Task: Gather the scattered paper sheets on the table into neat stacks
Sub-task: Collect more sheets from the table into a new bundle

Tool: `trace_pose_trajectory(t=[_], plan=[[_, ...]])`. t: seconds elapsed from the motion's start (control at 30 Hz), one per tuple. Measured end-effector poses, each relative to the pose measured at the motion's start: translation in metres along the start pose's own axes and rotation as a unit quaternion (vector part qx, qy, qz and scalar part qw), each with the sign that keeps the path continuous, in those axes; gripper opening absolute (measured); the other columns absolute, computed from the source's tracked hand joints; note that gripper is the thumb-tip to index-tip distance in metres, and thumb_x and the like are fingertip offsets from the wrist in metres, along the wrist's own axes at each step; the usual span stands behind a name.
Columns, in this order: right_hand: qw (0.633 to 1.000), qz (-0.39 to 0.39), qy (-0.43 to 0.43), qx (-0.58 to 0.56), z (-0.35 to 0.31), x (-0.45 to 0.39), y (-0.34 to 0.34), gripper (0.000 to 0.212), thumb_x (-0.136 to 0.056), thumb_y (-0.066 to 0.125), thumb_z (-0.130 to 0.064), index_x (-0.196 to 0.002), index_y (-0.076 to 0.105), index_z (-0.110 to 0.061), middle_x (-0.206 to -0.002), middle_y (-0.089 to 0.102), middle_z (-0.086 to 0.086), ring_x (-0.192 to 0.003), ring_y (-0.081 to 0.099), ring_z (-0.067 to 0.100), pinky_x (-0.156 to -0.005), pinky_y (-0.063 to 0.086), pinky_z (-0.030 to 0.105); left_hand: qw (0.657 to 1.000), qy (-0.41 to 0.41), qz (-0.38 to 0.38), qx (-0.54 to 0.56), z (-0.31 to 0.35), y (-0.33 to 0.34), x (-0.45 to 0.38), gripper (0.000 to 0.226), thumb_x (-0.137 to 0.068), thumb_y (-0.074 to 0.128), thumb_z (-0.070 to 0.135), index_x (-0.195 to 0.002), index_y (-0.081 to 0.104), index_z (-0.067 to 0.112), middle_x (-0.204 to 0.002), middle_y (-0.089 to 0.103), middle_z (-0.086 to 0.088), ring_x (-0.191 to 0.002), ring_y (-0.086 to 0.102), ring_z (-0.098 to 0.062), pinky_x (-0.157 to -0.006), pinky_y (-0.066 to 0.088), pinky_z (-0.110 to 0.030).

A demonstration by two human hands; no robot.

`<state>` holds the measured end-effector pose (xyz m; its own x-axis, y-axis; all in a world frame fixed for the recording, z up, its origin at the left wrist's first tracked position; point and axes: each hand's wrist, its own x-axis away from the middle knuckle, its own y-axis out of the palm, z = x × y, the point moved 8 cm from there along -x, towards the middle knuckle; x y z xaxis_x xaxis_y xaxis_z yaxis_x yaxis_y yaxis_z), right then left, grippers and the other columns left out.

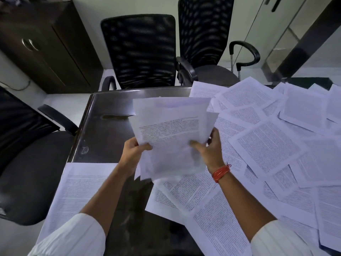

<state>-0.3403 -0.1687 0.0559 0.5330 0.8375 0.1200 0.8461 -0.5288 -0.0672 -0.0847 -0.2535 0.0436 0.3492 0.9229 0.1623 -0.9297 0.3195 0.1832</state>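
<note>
Both hands hold an uneven bundle of white printed paper sheets (pixel 169 130) up above the dark glossy table (pixel 103 130), near the middle of the view. The left hand (pixel 132 150) grips the bundle's lower left edge, thumb curled over the front and fingers hidden behind. The right hand (pixel 208 148) pinches the lower right edge, thumb pressed on the front sheet, fingers curled round the back. The sheets in the bundle are fanned and misaligned, with their corners sticking out at different angles.

From about 1 o'clock round to 5 o'clock of the bundle, loose white printed sheets (pixel 267 148) lie scattered and overlapping across the table. At about 7 o'clock a separate printed white sheet or thin stack (pixel 77 189) lies flat by the table's left edge, partly under the left forearm; how many sheets it holds cannot be told.

An orange thread band (pixel 220 172) wraps the right wrist, and both arms wear white ribbed sleeves (pixel 73 239). At 12 o'clock two black mesh-backed office chairs (pixel 140 50) stand beyond the table, a third black chair (pixel 27 145) sits at 9 o'clock, and a dark brown wooden cabinet (pixel 46 39) stands at 10 o'clock.
</note>
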Motion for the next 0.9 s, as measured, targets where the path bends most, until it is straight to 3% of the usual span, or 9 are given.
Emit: trace_pose_trajectory(t=[0.1,0.17,0.27,0.33,0.47,0.53,0.6,0.73,0.9], plan=[[0.989,-0.055,0.135,0.025,0.052,-0.006,0.011,0.092,-0.065,0.09,-0.012,-0.141,0.037,-0.015,-0.135,0.048,0.007,-0.113,0.06,0.015,-0.092,0.055,0.033,0.999,-0.025,-0.002,-0.035,-0.019,-0.001,-0.002,0.047,-0.063,0.077,0.027,-0.102,0.068,0.002,-0.109,0.073,-0.015,-0.101,0.069,-0.035,-0.086,0.059,-0.045],[0.976,-0.06,0.203,0.046,0.071,-0.009,0.014,0.098,-0.067,0.089,-0.017,-0.146,0.031,-0.016,-0.144,0.041,0.009,-0.121,0.052,0.023,-0.099,0.049,0.038,0.998,-0.036,-0.006,-0.05,-0.027,-0.001,-0.004,0.048,-0.065,0.076,0.03,-0.103,0.067,0.001,-0.11,0.072,-0.016,-0.1,0.07,-0.034,-0.088,0.059,-0.048],[0.96,-0.015,0.278,0.02,0.084,-0.013,0.012,0.098,-0.067,0.088,-0.017,-0.146,0.029,-0.009,-0.133,0.043,0.009,-0.114,0.052,0.026,-0.078,0.045,0.029,0.997,-0.053,0.003,-0.055,-0.034,-0.004,-0.004,0.046,-0.065,0.076,0.029,-0.102,0.067,0.003,-0.107,0.073,-0.012,-0.098,0.07,-0.032,-0.088,0.059,-0.049],[0.947,-0.009,0.321,0.01,0.095,-0.014,0.008,0.106,-0.054,0.092,-0.034,-0.142,0.04,-0.006,-0.124,0.048,0.007,-0.108,0.055,0.027,-0.072,0.043,0.03,0.997,-0.053,0.006,-0.055,-0.033,-0.005,-0.004,0.037,-0.07,0.075,0.02,-0.101,0.067,0.002,-0.105,0.074,-0.01,-0.098,0.07,-0.031,-0.09,0.059,-0.048],[0.914,-0.129,0.384,-0.019,0.096,-0.002,0.024,0.057,-0.059,0.085,-0.04,-0.104,0.073,-0.008,-0.097,0.063,0.012,-0.086,0.057,0.026,-0.07,0.043,0.032,0.998,-0.051,-0.015,-0.041,-0.022,-0.002,-0.005,0.043,-0.068,0.075,0.019,-0.104,0.066,-0.002,-0.106,0.074,-0.011,-0.096,0.071,-0.029,-0.081,0.059,-0.04],[0.938,-0.106,0.329,-0.027,0.079,-0.008,0.024,0.048,-0.061,0.084,-0.027,-0.1,0.071,-0.004,-0.097,0.069,0.014,-0.09,0.063,0.03,-0.074,0.05,0.036,0.999,-0.035,-0.017,-0.031,-0.011,-0.002,-0.006,0.045,-0.066,0.075,0.023,-0.105,0.067,0.001,-0.107,0.074,-0.011,-0.097,0.071,-0.03,-0.079,0.058,-0.038],[0.98,-0.046,0.193,-0.013,0.046,-0.019,0.013,0.034,-0.07,0.079,-0.01,-0.101,0.068,-0.003,-0.098,0.073,0.008,-0.095,0.069,0.028,-0.077,0.056,0.033,1.0,-0.003,-0.005,-0.013,0.002,-0.002,-0.005,0.036,-0.067,0.077,0.023,-0.101,0.072,0.011,-0.107,0.074,-0.008,-0.099,0.071,-0.03,-0.08,0.059,-0.039],[0.998,0.004,-0.031,0.048,-0.017,-0.001,0.002,0.04,-0.075,0.074,0.009,-0.111,0.058,0.002,-0.095,0.066,0.002,-0.083,0.064,-0.001,-0.065,0.051,0.012,0.998,0.056,0.014,-0.013,0.019,0.0,-0.001,0.03,-0.069,0.079,0.02,-0.098,0.077,0.027,-0.109,0.074,-0.007,-0.104,0.069,-0.033,-0.085,0.06,-0.046],[0.998,0.017,-0.045,0.03,-0.018,0.018,0.015,0.05,-0.066,0.073,0.003,-0.113,0.057,0.007,-0.093,0.065,-0.001,-0.078,0.064,-0.007,-0.062,0.05,0.01,0.998,0.046,0.041,-0.031,0.007,0.007,0.005,0.04,-0.067,0.082,0.017,-0.105,0.072,0.011,-0.105,0.076,-0.011,-0.098,0.072,-0.032,-0.084,0.059,-0.051]])
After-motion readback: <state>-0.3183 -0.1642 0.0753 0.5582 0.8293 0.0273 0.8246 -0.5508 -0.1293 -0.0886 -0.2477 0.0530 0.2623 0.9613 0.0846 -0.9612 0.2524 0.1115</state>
